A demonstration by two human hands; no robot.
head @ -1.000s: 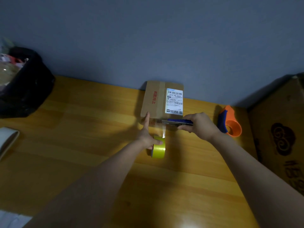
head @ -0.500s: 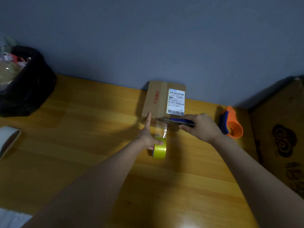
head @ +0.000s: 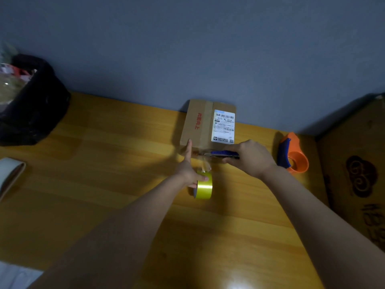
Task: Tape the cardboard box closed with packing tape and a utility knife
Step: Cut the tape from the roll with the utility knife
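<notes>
The utility knife point(head: 221, 153) in the right hand point(head: 249, 157) has moved leftward over the last second: its blade tip now reaches further across the clear tape strip point(head: 205, 163) stretched between the cardboard box point(head: 205, 124) and the yellow tape roll point(head: 203, 185). The strip now looks crumpled and narrowed below the blade. Whether it is fully severed cannot be determined.

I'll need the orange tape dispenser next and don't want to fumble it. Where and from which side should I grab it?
Take the orange tape dispenser by its round orange ring, coming from above and the left with the right hand, probably. It lies on its side by the table's right edge; the big cardboard box blocks the right.
</notes>
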